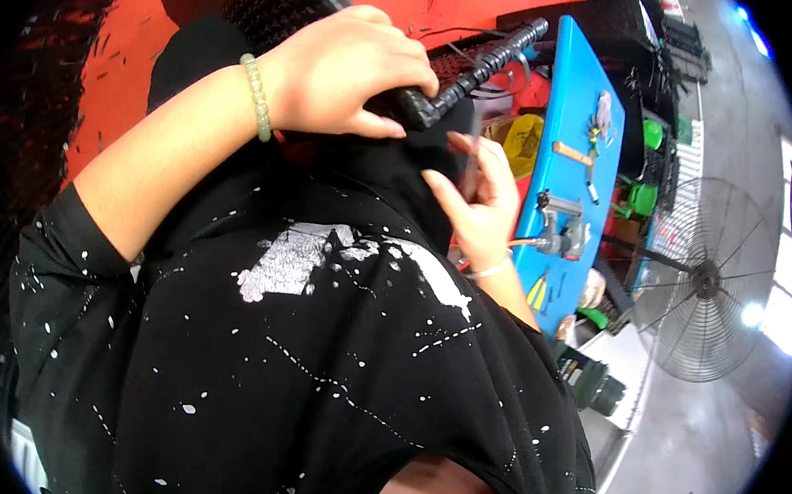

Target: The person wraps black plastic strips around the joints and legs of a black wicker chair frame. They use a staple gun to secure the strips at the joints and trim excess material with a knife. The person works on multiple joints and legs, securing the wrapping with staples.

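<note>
My left hand is closed around the corner of a black woven wicker frame. One wrapped bar of the frame runs from that corner up to the right. Below the bar, my right hand has its thumb apart from its curled fingers. A thin greyish thing shows in its palm; its kind is unclear. Green beads circle my left wrist. The frame rests over my lap, and my left hand hides part of it.
To the right stands a blue table with a wooden-handled tool, a grey air tool and yellow-handled pliers. A yellow bag sits beside it. A large fan stands farther right. Dark scraps litter the red surface.
</note>
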{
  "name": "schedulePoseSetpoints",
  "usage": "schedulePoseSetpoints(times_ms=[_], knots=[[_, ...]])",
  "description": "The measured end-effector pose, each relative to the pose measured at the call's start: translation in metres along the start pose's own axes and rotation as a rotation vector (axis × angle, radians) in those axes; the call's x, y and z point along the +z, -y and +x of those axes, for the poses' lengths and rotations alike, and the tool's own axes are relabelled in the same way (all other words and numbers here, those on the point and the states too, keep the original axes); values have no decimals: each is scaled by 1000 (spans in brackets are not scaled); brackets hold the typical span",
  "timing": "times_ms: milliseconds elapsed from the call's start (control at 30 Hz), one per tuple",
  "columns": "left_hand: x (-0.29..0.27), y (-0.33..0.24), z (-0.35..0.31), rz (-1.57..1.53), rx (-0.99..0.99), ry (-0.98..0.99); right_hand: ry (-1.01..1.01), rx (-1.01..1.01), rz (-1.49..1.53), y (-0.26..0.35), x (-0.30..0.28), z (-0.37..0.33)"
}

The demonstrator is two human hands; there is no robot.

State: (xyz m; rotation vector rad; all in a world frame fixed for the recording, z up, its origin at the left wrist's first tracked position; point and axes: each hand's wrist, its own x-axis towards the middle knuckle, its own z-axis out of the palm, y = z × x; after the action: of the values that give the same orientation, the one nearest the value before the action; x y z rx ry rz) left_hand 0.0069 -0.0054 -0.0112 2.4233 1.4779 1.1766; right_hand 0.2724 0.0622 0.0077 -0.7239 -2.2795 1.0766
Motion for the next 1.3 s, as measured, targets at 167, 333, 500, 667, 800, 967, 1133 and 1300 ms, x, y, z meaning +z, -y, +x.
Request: schedulePoseSetpoints(times_ms=[167, 333, 500, 667, 800, 967, 1133, 1300], knots=[[-20, -2, 1, 28, -134, 176, -169, 40, 69, -11, 49, 8], [-28, -4, 8, 23, -135, 213, -199, -18, 82, -16, 49, 17], [-29, -5, 11, 39, -108, 242, -242, -54, 186, -15, 52, 18], [-29, -4, 11, 5, -101, 241, -282, -81, 158, -14, 57, 17], [-26, -4, 13, -10, -72, 213, -305, -39, 137, -11, 56, 17], [-25, 2, 15, -90, -63, 231, -330, -37, 90, -6, 56, 19], [-23, 5, 17, -171, -57, 240, -337, -73, 43, -4, 56, 20], [-26, 5, 19, -187, -55, 280, -322, -53, 31, -6, 56, 20]])
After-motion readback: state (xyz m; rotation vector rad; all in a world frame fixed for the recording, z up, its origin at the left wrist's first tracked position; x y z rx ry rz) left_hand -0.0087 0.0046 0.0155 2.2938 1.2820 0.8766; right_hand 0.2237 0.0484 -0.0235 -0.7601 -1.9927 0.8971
